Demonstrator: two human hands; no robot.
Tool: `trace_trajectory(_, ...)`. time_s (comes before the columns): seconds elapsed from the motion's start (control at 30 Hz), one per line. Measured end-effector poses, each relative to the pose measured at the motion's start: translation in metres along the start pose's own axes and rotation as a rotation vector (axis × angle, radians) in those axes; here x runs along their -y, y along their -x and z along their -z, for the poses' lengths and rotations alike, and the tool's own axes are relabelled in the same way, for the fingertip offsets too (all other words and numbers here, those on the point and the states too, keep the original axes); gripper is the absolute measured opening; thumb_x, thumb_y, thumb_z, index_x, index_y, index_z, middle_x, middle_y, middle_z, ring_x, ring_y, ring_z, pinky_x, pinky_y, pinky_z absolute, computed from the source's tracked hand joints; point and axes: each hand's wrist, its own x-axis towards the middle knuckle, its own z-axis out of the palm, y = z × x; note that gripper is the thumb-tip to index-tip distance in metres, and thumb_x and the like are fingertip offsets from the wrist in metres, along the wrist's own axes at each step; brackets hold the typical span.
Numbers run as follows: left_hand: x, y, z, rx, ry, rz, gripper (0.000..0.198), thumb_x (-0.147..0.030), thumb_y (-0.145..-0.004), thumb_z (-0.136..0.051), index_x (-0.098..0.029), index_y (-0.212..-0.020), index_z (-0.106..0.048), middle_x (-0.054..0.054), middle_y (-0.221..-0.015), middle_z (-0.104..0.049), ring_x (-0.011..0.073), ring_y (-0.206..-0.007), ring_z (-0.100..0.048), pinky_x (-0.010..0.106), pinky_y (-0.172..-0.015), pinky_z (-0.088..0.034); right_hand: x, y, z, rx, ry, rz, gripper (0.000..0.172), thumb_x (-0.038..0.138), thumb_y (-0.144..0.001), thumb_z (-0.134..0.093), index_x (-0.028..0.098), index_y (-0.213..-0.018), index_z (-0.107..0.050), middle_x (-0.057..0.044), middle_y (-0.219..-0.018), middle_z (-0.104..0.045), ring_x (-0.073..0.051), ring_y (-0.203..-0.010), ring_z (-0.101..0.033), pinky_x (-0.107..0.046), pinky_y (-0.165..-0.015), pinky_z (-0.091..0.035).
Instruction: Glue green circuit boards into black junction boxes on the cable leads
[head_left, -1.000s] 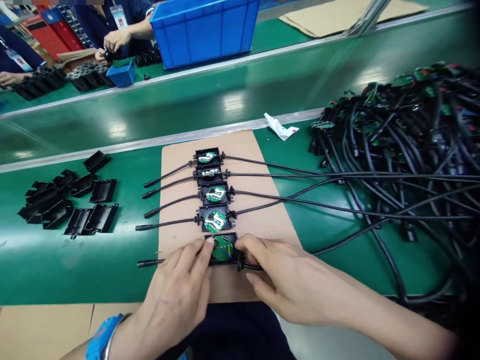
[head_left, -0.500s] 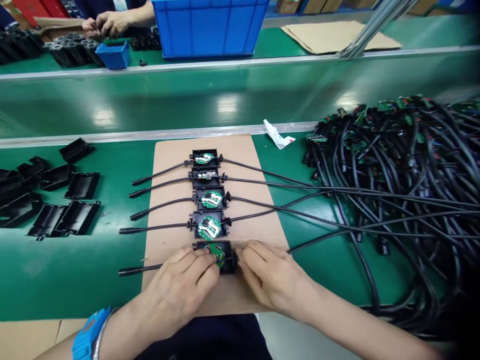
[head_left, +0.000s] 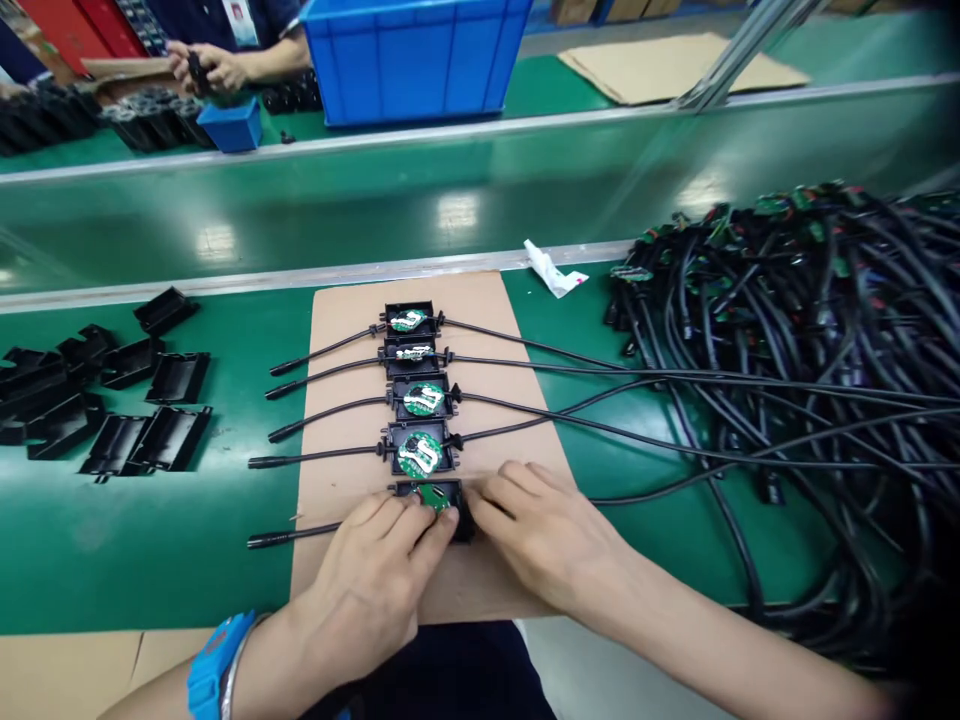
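Note:
The nearest black plastic housing [head_left: 452,490] lies between my hands on a cardboard sheet [head_left: 480,585]. My left hand [head_left: 379,565] has its thumb and fingers closed on the green circuit board [head_left: 433,497] inside it, covering part of the board. At the housing's right end, my right hand [head_left: 536,530] pinches the black cable [head_left: 637,497] where it enters; the fingertips hide the exact grip. A short cable with a plug [head_left: 274,540] runs out leftward, beneath my left hand. Beyond are several similar housings in a column, among them one with a round board [head_left: 420,455].
Loose black housings [head_left: 176,378] lie at the left. A large heap of black cables [head_left: 810,300] with boards fills the right. White crumpled paper [head_left: 553,270] lies near the bench's back ledge. Across it are a blue crate [head_left: 416,60], a small blue bin [head_left: 232,125] and a co-worker's hands [head_left: 206,70].
My left fingers have shifted slightly right over the board, and the thumb reaches further across it. My right hand stays at the housing's right end. The co-worker's hands now hold up a dark part.

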Motion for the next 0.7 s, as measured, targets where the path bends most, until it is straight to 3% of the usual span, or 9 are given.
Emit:
trace_trajectory(0.1, 0.011, 0.015, 0.007, -0.143, 0.125, -0.013, 0.050, 0.000, -0.080, -0.043, -0.013, -0.128, -0.050, 0.010, -0.117, -0.060, 0.0234, -0.108, -0.053, 0.041, -0.094, -0.045, 0.003, 0.006, 0.007, -0.127, -0.075, -0.070, 0.021, 0.011, -0.088, -0.046, 0.013, -0.098, -0.064, -0.010, -0.090, -0.059, -0.020, -0.082, -0.047, -0.034, -0.072, -0.041)
trace_trajectory(0.2, 0.024, 0.025, 0.015, -0.259, 0.192, 0.169, 0.035, -0.005, -0.085, -0.048, -0.017, -0.116, -0.057, 0.008, -0.106, -0.063, 0.0209, -0.098, -0.056, 0.038, -0.084, -0.047, 0.023, 0.004, 0.005, -0.224, -0.117, -0.059, 0.026, 0.009, -0.087, -0.046, 0.008, -0.106, -0.064, -0.011, -0.088, -0.059, -0.021, -0.083, -0.047, -0.035, -0.074, -0.042)
trace_trajectory(0.27, 0.030, 0.027, 0.018, -0.255, 0.200, 0.266, 0.023, -0.011, -0.087, -0.052, -0.019, -0.105, -0.062, 0.006, -0.095, -0.065, 0.0202, -0.088, -0.057, 0.037, -0.077, -0.048, 0.041, -0.002, -0.004, -0.220, -0.071, -0.052, 0.031, 0.008, -0.086, -0.045, 0.004, -0.112, -0.062, -0.012, -0.089, -0.059, -0.022, -0.082, -0.046, -0.038, -0.074, -0.042)
trace_trajectory(0.37, 0.036, 0.023, 0.014, -0.213, 0.239, 0.275, 0.014, -0.015, -0.087, -0.055, -0.020, -0.095, -0.066, 0.004, -0.089, -0.066, 0.0190, -0.081, -0.058, 0.035, -0.072, -0.049, 0.064, -0.015, -0.020, -0.160, 0.044, -0.078, 0.038, 0.016, -0.087, -0.046, -0.001, -0.120, -0.058, -0.014, -0.089, -0.059, -0.024, -0.081, -0.044, -0.040, -0.073, -0.041)
trace_trajectory(0.43, 0.038, 0.019, 0.009, -0.220, 0.259, 0.258, 0.013, -0.014, -0.087, -0.054, -0.019, -0.091, -0.066, 0.004, -0.086, -0.066, 0.0178, -0.078, -0.059, 0.033, -0.070, -0.050, 0.072, -0.022, -0.029, -0.160, 0.096, -0.055, 0.036, 0.020, -0.088, -0.047, 0.000, -0.113, -0.063, -0.014, -0.090, -0.059, -0.025, -0.082, -0.044, -0.040, -0.074, -0.039)
trace_trajectory(0.53, 0.038, 0.016, 0.004, -0.233, 0.257, 0.224, 0.016, -0.013, -0.088, -0.051, -0.018, -0.088, -0.066, 0.004, -0.083, -0.066, 0.0168, -0.076, -0.059, 0.030, -0.069, -0.051, 0.075, -0.031, -0.033, -0.168, 0.095, 0.038, 0.022, 0.017, -0.085, -0.049, 0.009, -0.086, -0.070, -0.013, -0.089, -0.060, -0.024, -0.084, -0.043, -0.039, -0.075, -0.036)
trace_trajectory(0.7, 0.039, 0.017, 0.007, -0.167, 0.251, 0.204, 0.018, -0.012, -0.088, -0.049, -0.017, -0.083, -0.066, 0.004, -0.079, -0.065, 0.0169, -0.076, -0.059, 0.029, -0.068, -0.052, 0.069, -0.040, -0.022, -0.051, 0.017, 0.105, 0.020, 0.020, -0.083, -0.052, 0.015, -0.068, -0.065, -0.007, -0.073, -0.055, -0.022, -0.079, -0.043, -0.037, -0.067, -0.034)
